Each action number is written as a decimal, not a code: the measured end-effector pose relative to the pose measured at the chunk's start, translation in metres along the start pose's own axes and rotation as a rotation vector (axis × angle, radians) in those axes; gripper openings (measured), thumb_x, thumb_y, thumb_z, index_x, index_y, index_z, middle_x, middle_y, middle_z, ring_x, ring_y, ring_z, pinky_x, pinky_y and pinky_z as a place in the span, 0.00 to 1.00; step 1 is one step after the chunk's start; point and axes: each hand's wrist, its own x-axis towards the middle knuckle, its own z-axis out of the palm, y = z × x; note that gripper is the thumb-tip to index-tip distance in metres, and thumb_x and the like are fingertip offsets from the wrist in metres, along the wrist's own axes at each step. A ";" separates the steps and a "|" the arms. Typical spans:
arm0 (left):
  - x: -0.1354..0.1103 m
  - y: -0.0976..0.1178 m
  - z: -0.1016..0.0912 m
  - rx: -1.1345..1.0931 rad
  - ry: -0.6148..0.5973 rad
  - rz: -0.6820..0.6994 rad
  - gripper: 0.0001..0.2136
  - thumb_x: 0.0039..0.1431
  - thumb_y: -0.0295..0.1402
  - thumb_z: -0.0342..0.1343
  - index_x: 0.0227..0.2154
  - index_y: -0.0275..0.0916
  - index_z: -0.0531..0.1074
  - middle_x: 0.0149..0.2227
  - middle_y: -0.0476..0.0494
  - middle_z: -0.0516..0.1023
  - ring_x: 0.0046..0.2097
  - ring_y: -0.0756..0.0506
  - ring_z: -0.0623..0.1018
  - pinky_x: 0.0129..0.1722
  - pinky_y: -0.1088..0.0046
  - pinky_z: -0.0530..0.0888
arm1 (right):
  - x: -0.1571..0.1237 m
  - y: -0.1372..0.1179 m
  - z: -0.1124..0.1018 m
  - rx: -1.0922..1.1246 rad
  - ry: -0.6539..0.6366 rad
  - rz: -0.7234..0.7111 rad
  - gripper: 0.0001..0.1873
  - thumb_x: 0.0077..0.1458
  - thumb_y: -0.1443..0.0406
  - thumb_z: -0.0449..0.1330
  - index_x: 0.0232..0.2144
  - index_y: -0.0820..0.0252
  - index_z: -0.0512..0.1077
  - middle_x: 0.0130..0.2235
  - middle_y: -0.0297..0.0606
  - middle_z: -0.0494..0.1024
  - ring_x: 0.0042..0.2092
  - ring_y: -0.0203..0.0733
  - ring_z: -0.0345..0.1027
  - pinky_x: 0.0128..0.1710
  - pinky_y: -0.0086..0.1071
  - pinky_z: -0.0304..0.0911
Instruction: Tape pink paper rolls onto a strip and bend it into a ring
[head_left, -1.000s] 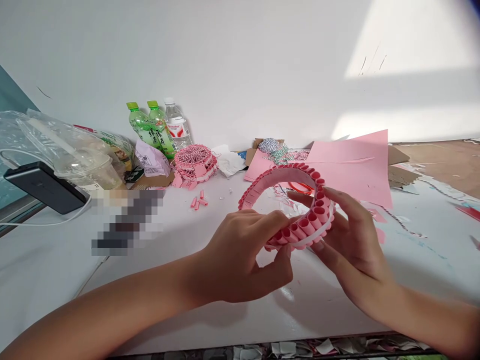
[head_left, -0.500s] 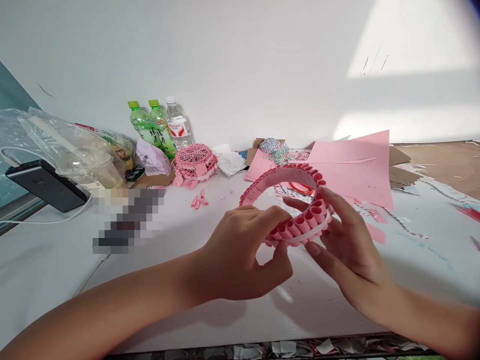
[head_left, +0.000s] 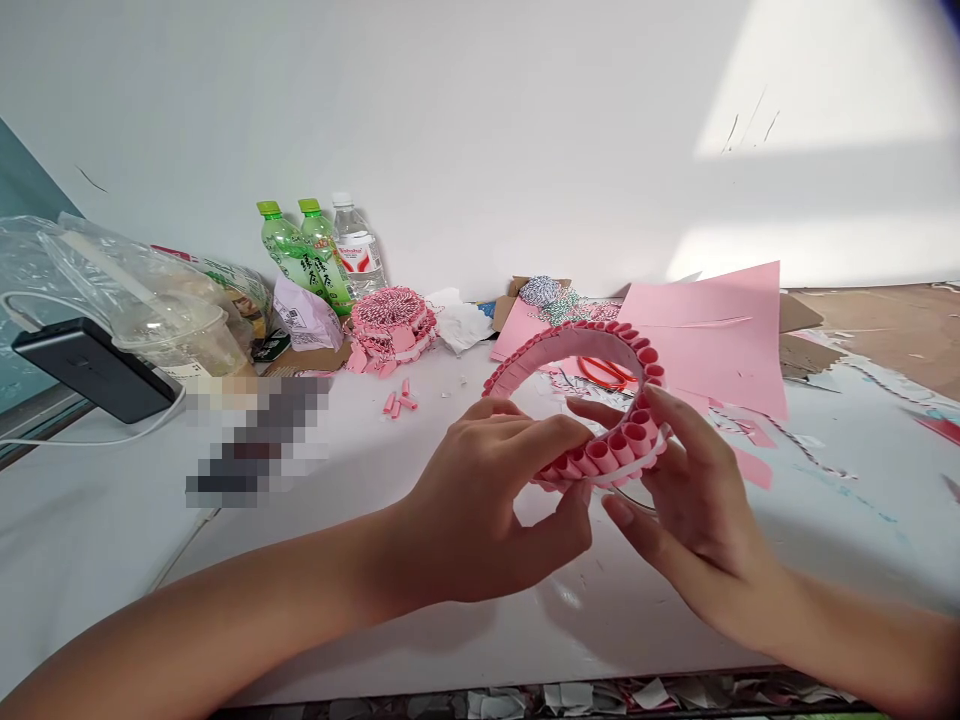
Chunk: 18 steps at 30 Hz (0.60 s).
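Observation:
A ring of small pink paper rolls (head_left: 600, 352) glued along a white strip is held up over the white table (head_left: 375, 610). My left hand (head_left: 487, 510) pinches the ring's near end between thumb and fingers. My right hand (head_left: 686, 490) cups the ring from the right, fingers curled round its outer side and thumb below. Both hands are closed on the ring. Several loose pink rolls (head_left: 399, 402) lie on the table behind my left hand.
Pink paper sheets (head_left: 712, 330) and red scissors (head_left: 604, 372) lie behind the ring. A second pink rosette (head_left: 390, 322), three bottles (head_left: 319, 250), a plastic bag with a cup (head_left: 150, 310) and a black power bank (head_left: 90, 368) stand at the left. Paper scraps litter the right side and front edge.
The ring has been lifted a little and tilted, and both hands have shifted slightly along its near end.

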 end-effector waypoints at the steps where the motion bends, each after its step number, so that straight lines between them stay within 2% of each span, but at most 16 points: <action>1: 0.000 0.000 0.000 0.008 0.001 -0.002 0.06 0.51 0.24 0.50 0.33 0.37 0.67 0.22 0.54 0.70 0.24 0.52 0.63 0.37 0.70 0.69 | 0.000 -0.001 0.000 0.003 -0.002 -0.013 0.40 0.58 0.76 0.53 0.64 0.39 0.46 0.64 0.36 0.59 0.64 0.51 0.52 0.62 0.56 0.53; 3: 0.000 0.000 0.000 0.009 0.009 0.001 0.06 0.50 0.24 0.49 0.32 0.38 0.66 0.23 0.54 0.69 0.25 0.52 0.64 0.38 0.69 0.69 | 0.001 -0.003 0.001 0.007 -0.015 -0.031 0.40 0.58 0.76 0.53 0.64 0.38 0.47 0.64 0.35 0.60 0.64 0.49 0.52 0.62 0.55 0.53; 11: 0.002 0.000 -0.001 -0.087 0.016 0.044 0.11 0.47 0.22 0.48 0.35 0.38 0.65 0.27 0.50 0.73 0.26 0.51 0.67 0.30 0.74 0.69 | -0.004 0.000 0.005 -0.056 -0.013 -0.033 0.38 0.59 0.73 0.53 0.65 0.39 0.45 0.63 0.35 0.62 0.63 0.46 0.56 0.61 0.50 0.56; 18: 0.001 0.003 -0.002 -0.068 -0.004 0.023 0.09 0.49 0.22 0.49 0.34 0.38 0.64 0.25 0.53 0.73 0.25 0.52 0.67 0.34 0.73 0.70 | -0.004 0.000 0.005 -0.011 -0.033 -0.035 0.39 0.58 0.75 0.53 0.65 0.39 0.46 0.63 0.34 0.61 0.63 0.43 0.55 0.63 0.46 0.54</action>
